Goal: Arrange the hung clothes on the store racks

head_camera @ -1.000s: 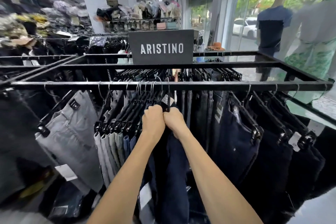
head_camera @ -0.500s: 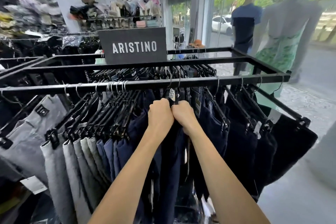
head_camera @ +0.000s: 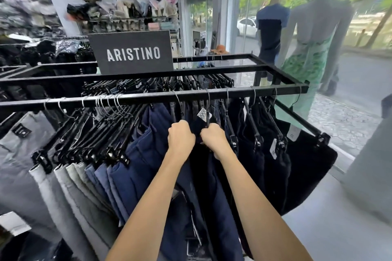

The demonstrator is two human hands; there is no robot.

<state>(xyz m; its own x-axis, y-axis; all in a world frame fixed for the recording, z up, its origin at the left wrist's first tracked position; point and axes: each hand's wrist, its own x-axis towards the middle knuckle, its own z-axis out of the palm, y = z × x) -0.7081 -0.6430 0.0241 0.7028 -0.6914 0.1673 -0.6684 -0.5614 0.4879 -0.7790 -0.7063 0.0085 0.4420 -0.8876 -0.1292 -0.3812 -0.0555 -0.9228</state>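
Head view looks down on two bare arms reaching to a black metal clothes rack (head_camera: 161, 96), where the left hand (head_camera: 180, 138) and the right hand (head_camera: 214, 140) sit side by side, each with fingers curled tight around the waistband of dark navy trousers (head_camera: 214, 193) hanging on black clip hangers from the near rail. Left of them hang lighter blue trousers (head_camera: 135, 167) and pale grey trousers (head_camera: 70, 193); a dark sign reading ARISTINO (head_camera: 132, 53) stands on the rack's far rail.
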